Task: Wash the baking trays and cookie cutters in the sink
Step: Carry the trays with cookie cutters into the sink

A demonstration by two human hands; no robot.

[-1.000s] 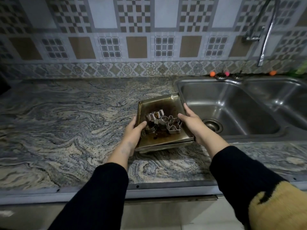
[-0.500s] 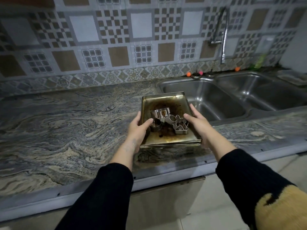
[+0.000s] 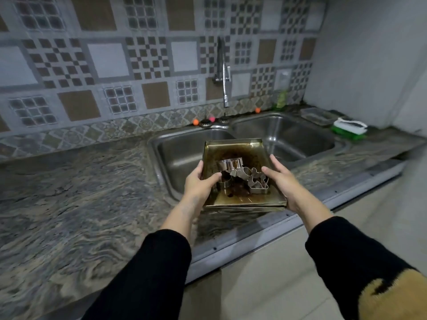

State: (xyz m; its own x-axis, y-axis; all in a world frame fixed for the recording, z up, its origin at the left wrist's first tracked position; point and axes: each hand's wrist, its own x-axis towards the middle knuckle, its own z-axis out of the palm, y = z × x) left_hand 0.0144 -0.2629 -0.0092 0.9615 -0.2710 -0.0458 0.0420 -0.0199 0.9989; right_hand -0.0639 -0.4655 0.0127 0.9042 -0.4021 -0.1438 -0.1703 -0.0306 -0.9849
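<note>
A greasy, brown-stained metal baking tray (image 3: 238, 148) is held in the air over the front edge of the left sink basin (image 3: 182, 153). Several shiny cookie cutters (image 3: 245, 175) lie in a cluster in its middle. My left hand (image 3: 198, 183) grips the tray's left edge, thumb over the rim beside a round cutter. My right hand (image 3: 280, 181) grips the right edge, thumb over the rim by the cutters. A second tray may be stacked beneath; I cannot tell.
A double steel sink has a right basin (image 3: 298, 137) and a tall faucet (image 3: 223, 72) at the tiled wall. A green scrub brush (image 3: 349, 129), a clear container (image 3: 317, 115) and a green bottle (image 3: 282, 99) stand at the back right. The marbled counter (image 3: 80, 192) spreads left.
Both hands lifted the tray off the counter and carried it right, over the left basin's front edge. The view swung right, showing the brush and container.
</note>
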